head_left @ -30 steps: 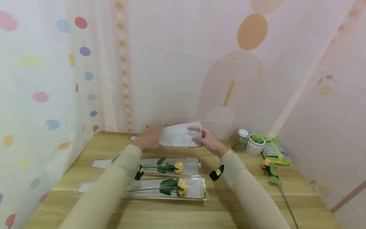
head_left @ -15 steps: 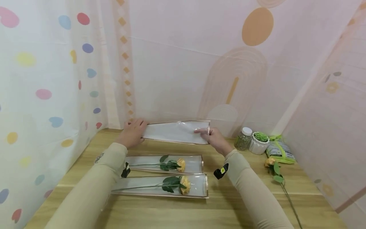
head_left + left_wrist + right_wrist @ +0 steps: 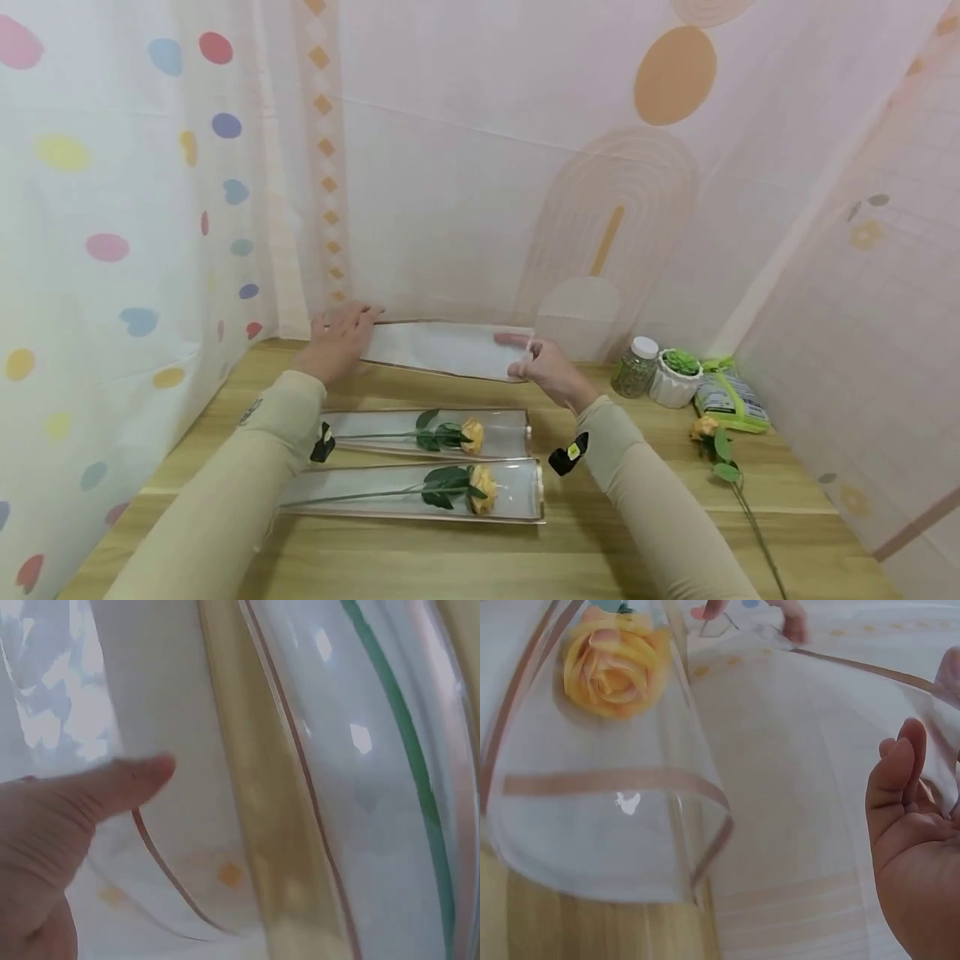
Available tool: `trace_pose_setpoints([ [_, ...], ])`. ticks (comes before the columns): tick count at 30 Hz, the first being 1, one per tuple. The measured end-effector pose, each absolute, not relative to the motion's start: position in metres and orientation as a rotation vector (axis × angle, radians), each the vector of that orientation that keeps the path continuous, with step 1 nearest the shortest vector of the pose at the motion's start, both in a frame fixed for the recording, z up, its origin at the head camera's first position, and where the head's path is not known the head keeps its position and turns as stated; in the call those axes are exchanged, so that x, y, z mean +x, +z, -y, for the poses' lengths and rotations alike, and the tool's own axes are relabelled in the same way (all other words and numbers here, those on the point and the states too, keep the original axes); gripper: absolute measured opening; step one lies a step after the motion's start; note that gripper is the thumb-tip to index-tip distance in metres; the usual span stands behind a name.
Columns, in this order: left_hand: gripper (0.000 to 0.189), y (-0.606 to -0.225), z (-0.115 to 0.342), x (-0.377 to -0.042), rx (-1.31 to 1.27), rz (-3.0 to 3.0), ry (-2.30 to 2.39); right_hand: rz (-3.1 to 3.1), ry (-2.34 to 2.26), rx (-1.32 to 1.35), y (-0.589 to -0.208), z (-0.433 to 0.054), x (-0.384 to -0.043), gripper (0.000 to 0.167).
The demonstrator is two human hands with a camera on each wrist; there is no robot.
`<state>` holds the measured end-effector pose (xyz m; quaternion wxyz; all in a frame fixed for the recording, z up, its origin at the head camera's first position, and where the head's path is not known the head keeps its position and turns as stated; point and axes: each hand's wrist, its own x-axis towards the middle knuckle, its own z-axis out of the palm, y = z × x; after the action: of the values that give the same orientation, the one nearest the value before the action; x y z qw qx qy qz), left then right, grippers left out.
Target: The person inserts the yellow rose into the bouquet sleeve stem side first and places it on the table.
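- Holding a long pale wrapper lengthwise between both hands, at the far side of the wooden surface, right in front of the printed backdrop; cannot tell whether touching the wood beneath.
- Gripping its left part with the left hand, back of the hand upward, fingers at the far edge (and, in the left wrist view, thumb laid straight across the plastic).
- Gripping its right end with the right hand, index finger stretched leftward, thumb apart below; cannot tell quite how the remaining fingers lie.
- Showing, nearer the body, an upper wrapper and a lower wrapper, laid flat, close together and roughly parallel, both edged in brown.
- Containing, under clear plastic, an upper rose and a lower rose, both orange-yellow, heads to the right, stems running left.
- Including, well apart on the right, a loose rose, stem trailing toward the near edge.
- Lined up behind that, near the backdrop: a white-lidded jar, a white pot with a green plant, and a green-trimmed bag.
- Wearing long pale sleeves, with something black at each wrist.
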<state>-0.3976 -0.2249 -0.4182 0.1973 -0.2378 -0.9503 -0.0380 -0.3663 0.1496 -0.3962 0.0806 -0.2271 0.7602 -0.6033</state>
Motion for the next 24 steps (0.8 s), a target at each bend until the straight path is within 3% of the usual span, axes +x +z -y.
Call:
trace_pose_setpoints([
  [3, 0.130, -0.411, 0.201, -0.391, -0.760, 2.635, -0.091, -2.204, -1.832, -0.636, -0.399, -0.145, -0.368, 0.004],
  [6, 0.138, -0.402, 0.167, -0.382, -0.860, 2.603, -0.111, -2.111, -1.863, -0.589, -0.402, -0.139, -0.369, 0.041],
  [8, 0.135, -0.397, 0.147, -0.378, -0.924, 2.597, -0.150, -2.075, -1.869, -0.562, -0.403, -0.135, -0.369, 0.054],
  [16, 0.101, -0.402, 0.117, -0.380, -0.998, 2.635, -0.184, -2.023, -1.823, -0.606, -0.406, -0.135, -0.371, 0.053],
  [24, 0.102, -0.401, 0.105, -0.380, -1.012, 2.634, -0.216, -2.059, -1.794, -0.653, -0.409, -0.143, -0.371, 0.060],
])
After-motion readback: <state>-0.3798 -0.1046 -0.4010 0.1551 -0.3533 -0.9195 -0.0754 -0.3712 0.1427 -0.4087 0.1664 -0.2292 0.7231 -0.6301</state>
